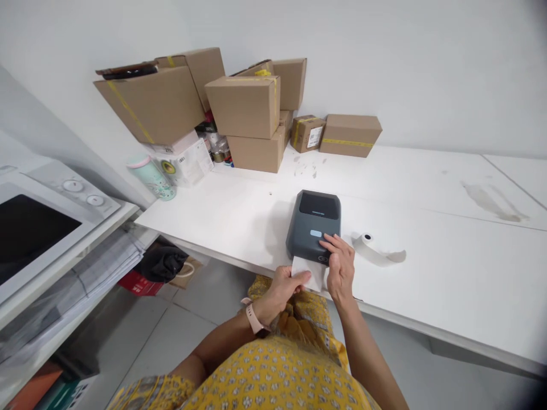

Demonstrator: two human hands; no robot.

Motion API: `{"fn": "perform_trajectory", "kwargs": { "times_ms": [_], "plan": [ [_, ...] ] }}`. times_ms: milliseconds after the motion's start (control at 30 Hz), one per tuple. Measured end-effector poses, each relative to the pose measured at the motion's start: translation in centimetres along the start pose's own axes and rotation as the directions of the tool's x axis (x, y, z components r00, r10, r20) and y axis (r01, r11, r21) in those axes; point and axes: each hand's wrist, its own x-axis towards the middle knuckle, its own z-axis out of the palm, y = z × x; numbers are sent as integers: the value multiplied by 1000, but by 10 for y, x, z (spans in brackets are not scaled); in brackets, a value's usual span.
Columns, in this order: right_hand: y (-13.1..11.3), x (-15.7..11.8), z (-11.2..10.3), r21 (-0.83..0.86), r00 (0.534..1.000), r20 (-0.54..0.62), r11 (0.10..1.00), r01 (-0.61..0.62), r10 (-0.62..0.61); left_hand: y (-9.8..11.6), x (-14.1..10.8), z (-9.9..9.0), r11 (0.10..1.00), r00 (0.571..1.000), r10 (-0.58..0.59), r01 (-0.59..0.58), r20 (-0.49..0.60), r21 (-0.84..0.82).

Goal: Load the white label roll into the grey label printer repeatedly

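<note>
A dark grey label printer (pixel 315 225) stands near the front edge of the white table, a white paper label (pixel 308 273) sticking out of its front slot. My left hand (pixel 285 286) pinches that label at its left side, thumb on top, just off the table edge. Resting on the printer's front right corner, my right hand (pixel 341 267) has its fingers stretched over the top near the light blue button (pixel 315 233); it grips nothing I can see. To the right lies a small paper roll (pixel 368 241) with its loose end curling out.
Cardboard boxes (pixel 243 105) are stacked at the back left, with two smaller ones, including a long box (pixel 350 135), against the wall. A mint green tumbler (pixel 152 177) leans near a white box (pixel 188 160). On a shelf at the left is a microwave (pixel 47 210).
</note>
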Motion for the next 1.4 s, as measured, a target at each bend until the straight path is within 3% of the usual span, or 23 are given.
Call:
{"fn": "perform_trajectory", "kwargs": {
  "times_ms": [100, 167, 233, 300, 367, 433, 500, 600, 700, 767, 933, 1167, 1400],
  "plan": [
    [-5, 11, -3, -120, 998, 69, 993, 8, 0, -7, -1, -7, 982, 998, 58, -56, -10, 178],
    [-10, 21, -4, -237, 994, 105, 971, 30, -6, -9, -3, -13, 942, 980, 185, -157, -70, 297],
    [-15, 31, -3, -357, 993, 107, 931, 75, -39, -6, -3, -19, 886, 919, 352, -267, -176, 380],
    [-19, 40, -2, -447, 989, 109, 884, 137, -98, 1, -2, -24, 817, 823, 513, -379, -245, 435],
    [-21, 48, -1, -484, 977, 148, 851, 206, -152, 11, 3, -27, 730, 740, 637, -489, -217, 477],
    [-20, 53, -1, -469, 964, 198, 846, 253, -178, 19, 8, -26, 650, 695, 708, -569, -128, 504],
    [-16, 53, -1, -430, 957, 234, 865, 259, -171, 24, 13, -22, 624, 697, 714, -594, -63, 508],
    [-9, 40, -3, -369, 967, 236, 911, 183, -99, 23, 18, -14, 697, 759, 648, -559, -59, 449],
    [0, 14, -6, -257, 982, 186, 966, 22, 27, 18, 20, -8, 805, 833, 542, -476, -113, 355],
    [5, -5, -7, -129, 984, 125, 985, -113, 129, 16, 21, -7, 838, 856, 499, -436, -136, 328],
    [12, -26, -4, 64, 931, 101, 932, -357, 350, 16, 22, -10, 825, 860, 498, -429, -113, 369],
    [10, -24, 1, 95, 915, 107, 912, -398, 388, 3, 29, -10, 778, 815, 568, -486, -114, 399],
    [4, -25, 0, 176, 889, 143, 873, -454, 434, 7, 25, -8, 805, 823, 552, -485, -134, 341]
  ]
}}
